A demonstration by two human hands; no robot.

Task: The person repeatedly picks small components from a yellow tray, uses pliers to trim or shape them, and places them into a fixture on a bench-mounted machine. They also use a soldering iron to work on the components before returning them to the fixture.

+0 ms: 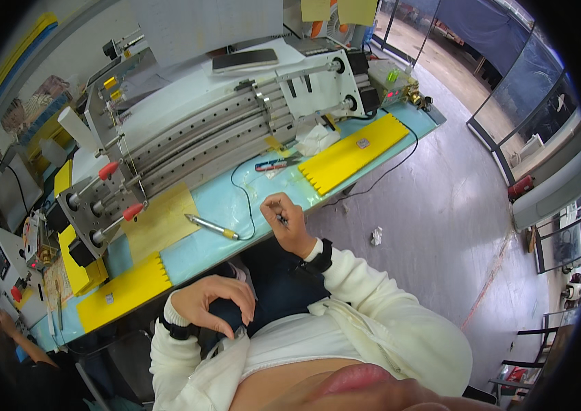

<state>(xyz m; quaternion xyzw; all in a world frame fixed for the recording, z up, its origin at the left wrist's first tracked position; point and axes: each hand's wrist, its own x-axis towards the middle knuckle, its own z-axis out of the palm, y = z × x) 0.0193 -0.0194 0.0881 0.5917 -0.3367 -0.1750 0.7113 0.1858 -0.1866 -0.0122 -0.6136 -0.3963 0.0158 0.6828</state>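
My right hand is raised just off the table's front edge, its fingers curled in. Something small and dark shows between the fingers, too small to name. Lower and to the left, my left hand is in front of my body with fingers bent and the thumb held apart from them. I see nothing clearly held in it. On the table, between the hands and the machine, a silver pen-shaped tool lies beside a thin black cable. Behind it stands a long metal rail machine with red-tipped handles.
Yellow toothed strips lie along the light-blue table's front edge. Near the right strip are a red-and-blue cutter and crumpled white tissue. A phone rests behind the machine. Another person's arm reaches in at far left.
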